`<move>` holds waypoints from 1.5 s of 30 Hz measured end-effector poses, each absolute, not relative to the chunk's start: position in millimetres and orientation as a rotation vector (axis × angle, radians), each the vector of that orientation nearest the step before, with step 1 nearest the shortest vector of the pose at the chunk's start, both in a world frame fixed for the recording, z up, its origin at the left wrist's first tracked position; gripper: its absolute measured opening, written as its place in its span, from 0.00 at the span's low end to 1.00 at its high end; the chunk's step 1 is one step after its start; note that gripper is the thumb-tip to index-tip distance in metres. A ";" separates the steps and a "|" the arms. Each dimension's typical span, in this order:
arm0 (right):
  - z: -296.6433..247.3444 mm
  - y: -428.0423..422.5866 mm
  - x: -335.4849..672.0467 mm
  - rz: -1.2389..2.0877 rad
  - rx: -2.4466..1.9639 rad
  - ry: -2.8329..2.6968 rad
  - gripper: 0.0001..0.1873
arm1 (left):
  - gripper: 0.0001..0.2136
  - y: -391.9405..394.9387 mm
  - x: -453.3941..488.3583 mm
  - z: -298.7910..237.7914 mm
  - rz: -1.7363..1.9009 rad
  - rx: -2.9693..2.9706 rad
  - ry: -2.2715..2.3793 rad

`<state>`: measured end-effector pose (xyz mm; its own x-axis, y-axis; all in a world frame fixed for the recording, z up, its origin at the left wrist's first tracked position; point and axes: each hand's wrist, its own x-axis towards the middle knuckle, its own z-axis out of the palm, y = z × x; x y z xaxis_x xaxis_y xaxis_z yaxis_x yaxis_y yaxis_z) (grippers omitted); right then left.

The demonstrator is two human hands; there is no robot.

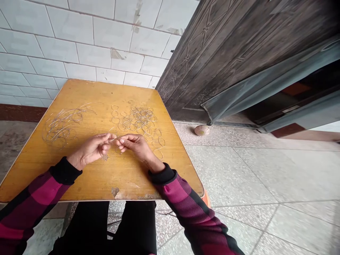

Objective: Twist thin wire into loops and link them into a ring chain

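My left hand [92, 149] and my right hand [137, 146] meet over the middle of the wooden table [127, 177]. Both pinch a thin wire [112, 139] between thumb and fingers. A short end of it shows between the fingertips; most of its shape is hidden. To the left lies a loose bundle of long, curved wires [62, 124]. Beyond my right hand is a heap of wires bent into chains of rounded loops [140, 118]. One looped piece [160, 141] lies apart at the heap's right side.
A white tiled wall [85, 53] stands behind the table. On the right are a dark carved wooden door [196, 56] and a grey-green curtain [239, 94]. A pale ball [202, 130] rests on the tiled floor [244, 177]. The table's front edge has chipped patches [115, 192].
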<state>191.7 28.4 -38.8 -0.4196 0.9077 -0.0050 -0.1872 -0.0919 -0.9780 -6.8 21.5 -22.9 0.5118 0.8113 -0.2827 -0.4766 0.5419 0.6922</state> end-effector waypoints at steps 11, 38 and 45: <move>-43.8 23.8 184.2 1.729 -0.979 -1.080 0.16 | 0.10 8.7 5.8 -22.6 1.109 0.973 0.948; -34.8 27.8 193.7 1.668 -0.969 -1.240 0.16 | 0.08 6.8 6.3 -26.2 0.933 1.468 1.079; -28.3 30.0 205.6 1.529 -0.990 -1.525 0.15 | 0.09 8.3 6.3 -28.7 0.915 1.368 1.056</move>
<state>205.6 30.0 -28.3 -0.4222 0.9064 -0.0165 0.0142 -0.0116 -0.9998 6.3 8.3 -28.7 0.2977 0.9534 -0.0499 0.0860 0.0253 0.9960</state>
